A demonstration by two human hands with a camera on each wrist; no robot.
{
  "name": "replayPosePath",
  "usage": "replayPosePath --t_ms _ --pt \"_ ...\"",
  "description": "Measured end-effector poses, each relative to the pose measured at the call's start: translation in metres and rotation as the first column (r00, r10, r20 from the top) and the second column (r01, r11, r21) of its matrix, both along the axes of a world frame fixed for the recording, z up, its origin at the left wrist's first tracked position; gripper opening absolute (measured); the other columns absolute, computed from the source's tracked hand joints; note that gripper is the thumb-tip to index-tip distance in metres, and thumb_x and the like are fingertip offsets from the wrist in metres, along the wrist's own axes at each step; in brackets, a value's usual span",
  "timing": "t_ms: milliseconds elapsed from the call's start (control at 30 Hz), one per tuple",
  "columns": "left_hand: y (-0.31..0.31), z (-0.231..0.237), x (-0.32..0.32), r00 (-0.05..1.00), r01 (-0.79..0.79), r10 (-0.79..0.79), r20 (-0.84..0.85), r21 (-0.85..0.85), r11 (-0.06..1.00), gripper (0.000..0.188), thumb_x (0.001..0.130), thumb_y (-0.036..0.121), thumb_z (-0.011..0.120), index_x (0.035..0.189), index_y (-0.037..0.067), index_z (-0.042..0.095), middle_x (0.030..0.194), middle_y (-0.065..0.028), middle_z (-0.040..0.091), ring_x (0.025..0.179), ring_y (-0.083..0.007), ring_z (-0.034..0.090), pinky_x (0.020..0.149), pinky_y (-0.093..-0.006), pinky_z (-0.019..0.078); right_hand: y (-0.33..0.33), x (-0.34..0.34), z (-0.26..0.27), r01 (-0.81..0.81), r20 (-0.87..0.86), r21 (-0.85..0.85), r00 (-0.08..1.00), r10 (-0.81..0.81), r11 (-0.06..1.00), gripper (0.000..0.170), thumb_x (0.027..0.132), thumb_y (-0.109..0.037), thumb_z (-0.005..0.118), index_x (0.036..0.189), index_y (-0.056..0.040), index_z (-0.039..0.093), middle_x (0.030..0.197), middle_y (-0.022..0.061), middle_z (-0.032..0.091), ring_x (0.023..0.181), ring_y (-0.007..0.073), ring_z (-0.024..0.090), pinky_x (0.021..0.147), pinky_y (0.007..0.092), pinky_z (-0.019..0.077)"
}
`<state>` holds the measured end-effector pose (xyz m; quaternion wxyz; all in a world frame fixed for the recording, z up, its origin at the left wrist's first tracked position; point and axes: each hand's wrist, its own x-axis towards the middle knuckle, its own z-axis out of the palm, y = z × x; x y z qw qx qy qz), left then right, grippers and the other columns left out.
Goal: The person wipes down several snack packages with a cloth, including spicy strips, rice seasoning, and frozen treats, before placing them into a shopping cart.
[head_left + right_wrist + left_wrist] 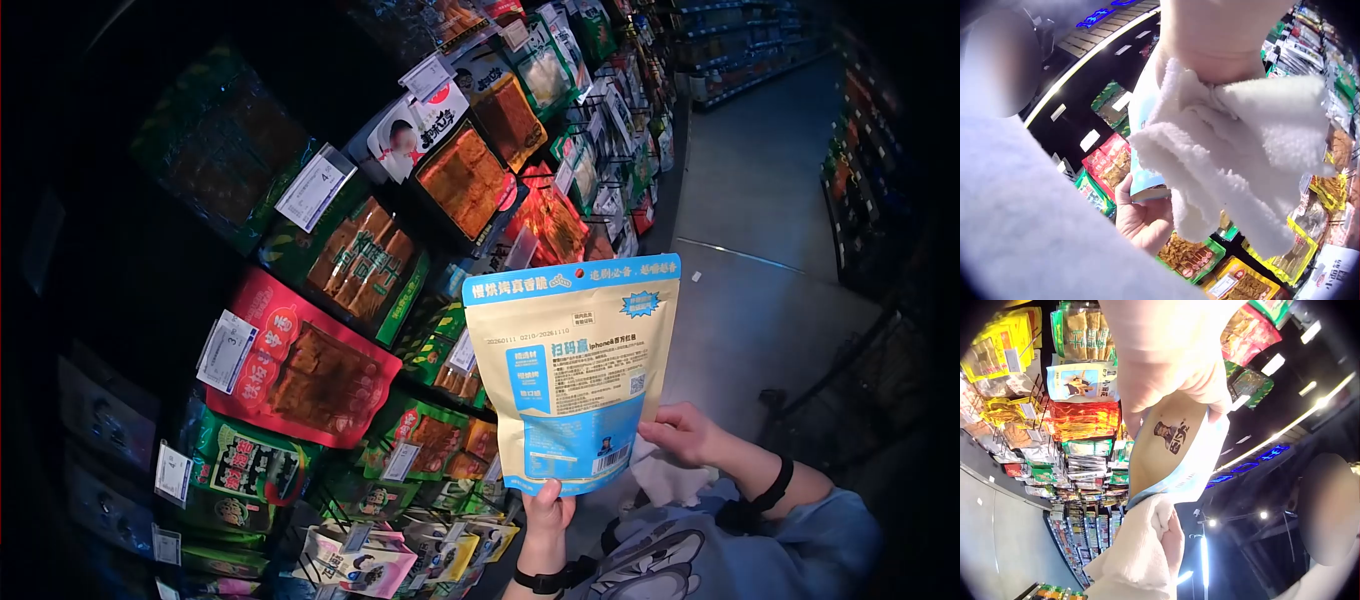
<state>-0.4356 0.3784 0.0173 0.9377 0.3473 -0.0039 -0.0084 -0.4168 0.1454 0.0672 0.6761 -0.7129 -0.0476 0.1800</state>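
Note:
A cream and blue snack bag (575, 375) is held up upright, its printed panel with a barcode and QR code towards the head camera. My left hand (547, 520) grips its bottom edge, thumb on the printed side. At the lower right edge, my right hand (685, 435) pinches the bag. A white cloth (1229, 156) hangs from the right hand and hides most of its fingers in the right wrist view. From below, the left wrist view shows the bag's folded base (1169, 440) with a small printed figure, between the left hand (1169, 356) and the cloth.
To the left, a rack carries hanging snack packs, among them a red pack (310, 360) and a green pack (365, 260), with price tags (315, 188) in front. A grey aisle floor (745, 215) runs ahead on the right. Another shelf (870, 160) stands across the aisle.

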Motion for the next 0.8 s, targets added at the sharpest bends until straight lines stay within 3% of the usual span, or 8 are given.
replayPosePath --t_ms 67,167,500,800 --pt "0.002 -0.003 0.001 1.000 0.004 -0.004 0.004 0.010 1.000 0.067 0.071 0.013 0.072 0.129 0.003 0.041 0.123 -0.0103 0.053 0.112 -0.0257 0.054 0.098 -0.0423 0.0444 0.000 0.001 -0.006 -0.011 -0.063 -0.052 0.998 0.008 0.999 0.028 0.093 -0.025 0.054 0.109 -0.0034 0.063 0.089 0.0001 0.063 0.084 0.0060 0.051 0.076 0.0246 0.0439" --pt "0.002 -0.001 0.002 1.000 0.004 -0.004 0.003 0.007 1.000 0.068 0.070 0.013 0.073 0.129 0.003 0.041 0.122 -0.0095 0.054 0.112 -0.0255 0.054 0.098 -0.0417 0.0435 0.002 0.000 -0.005 0.013 -0.015 0.013 1.000 -0.012 1.000 0.028 0.093 -0.025 0.054 0.108 -0.0033 0.063 0.086 -0.0013 0.062 0.080 0.0050 0.050 0.073 0.0235 0.0438" --pt "0.010 -0.009 0.004 1.000 0.015 -0.015 -0.001 0.025 1.000 0.067 0.069 0.012 0.073 0.128 0.004 0.042 0.122 -0.0082 0.054 0.111 -0.0244 0.054 0.099 -0.0410 0.0428 0.005 0.002 -0.008 0.005 -0.029 0.037 1.000 -0.004 0.999 0.028 0.093 -0.024 0.055 0.109 -0.0030 0.063 0.088 -0.0008 0.064 0.082 0.0052 0.052 0.074 0.0229 0.0441" --pt "0.012 -0.003 0.005 0.999 0.041 -0.041 -0.001 0.020 0.999 0.066 0.070 0.011 0.074 0.127 0.004 0.043 0.121 -0.0077 0.054 0.111 -0.0240 0.054 0.098 -0.0411 0.0429 0.009 0.003 -0.013 0.053 -0.010 0.043 0.999 -0.052 0.998 0.024 0.092 -0.020 0.057 0.101 0.0004 0.064 0.083 0.0001 0.064 0.077 0.0052 0.052 0.070 0.0241 0.0444"
